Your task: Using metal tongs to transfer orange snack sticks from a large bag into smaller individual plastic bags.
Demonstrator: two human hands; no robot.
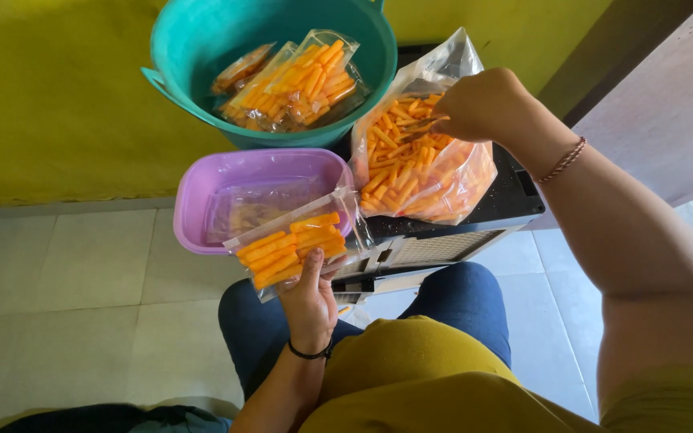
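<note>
Left hand (311,298) at lower centre, fingers gripping small clear pouch (294,250) of orange snack sticks over purple tub (202,192). Right hand (481,103) at upper right, clenched inside big bag (419,172). Better to keep pouch mouth wide and level, beside teal basin (194,48).

Snack packing, seen from above the lap

The small packet (294,250) sits in the left hand (310,301), above the knees and touching the near rim of the tub (202,188). Behind the tub stands the basin (194,40) with filled packets (298,80) in it. Right of the tub, the big bag (419,168) rests on the machine (443,240); the right hand (479,104) reaches into its open top.
</note>
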